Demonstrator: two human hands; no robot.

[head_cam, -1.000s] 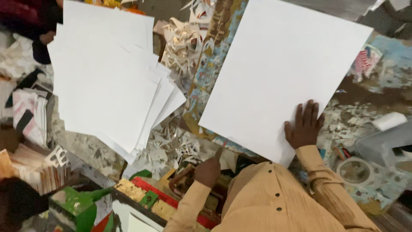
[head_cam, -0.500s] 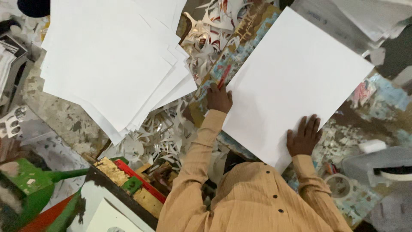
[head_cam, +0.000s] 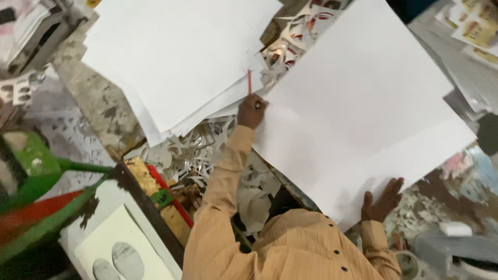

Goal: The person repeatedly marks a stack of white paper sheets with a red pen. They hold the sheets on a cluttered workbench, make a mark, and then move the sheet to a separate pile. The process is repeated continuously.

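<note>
Near edge of desk (head_cam: 98, 103): right hand (head_cam: 383, 199) lies flat, fingers spread wide, pressing the near corner of the large white sheet (head_cam: 363, 114). It is the only hold-down seen, so the sheet may pivot about that corner under a sideways pull. Further in, left hand (head_cam: 251, 111) is closed around a red pencil (head_cam: 249, 82) at the sheet's left edge. Paper cut-outs (head_cam: 192, 155) lie beside this edge and probably under it; the uneven backing could make a line wobble or let the tip pierce. Far left, the stack of white sheets (head_cam: 176, 57) fans out almost touching the pencil, so there is little room for the elbow to swing. The sheet's right corner reaches clutter at the desk's right side. Bare desk shows only left of the stack.
</note>
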